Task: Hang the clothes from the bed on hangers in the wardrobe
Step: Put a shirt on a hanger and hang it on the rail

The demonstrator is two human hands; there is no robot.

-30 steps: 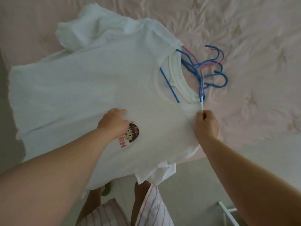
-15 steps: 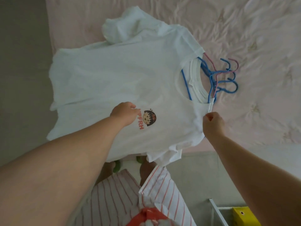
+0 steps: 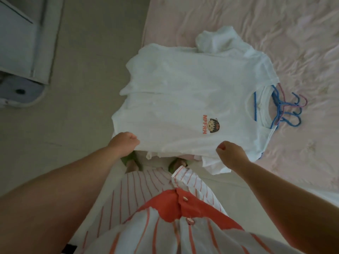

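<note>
Shirt: white T-shirt (image 3: 192, 99) — soft, light and floppy, spread out past the fingers, partly over the bed (image 3: 275, 33).
Left hand (image 3: 123, 145): fingers curled, pinching the near edge.
Right hand (image 3: 230, 153): fingers curled on the near edge too.
Best hold: the shoulders — by the blue hanger (image 3: 255, 107) in the neck.

Hidden or cut off, for your check:

- Hangers (image 3: 286, 114): you see only the hooks and a blue bar in the collar; the rest lies under the T-shirt (image 3: 192, 99). Their count cannot be told.
- Left hand (image 3: 123, 146): fingertips tucked under the T-shirt's edge.
- Right hand (image 3: 231, 154): fingers curled away from you; whether they grip cloth cannot be told.
- Feet (image 3: 133, 163): mostly covered by the T-shirt and your striped shirt (image 3: 150, 213).
- White unit (image 3: 20, 43): cut by the left edge, unidentifiable.
- Bed (image 3: 275, 24): runs past the top and right edges.
</note>
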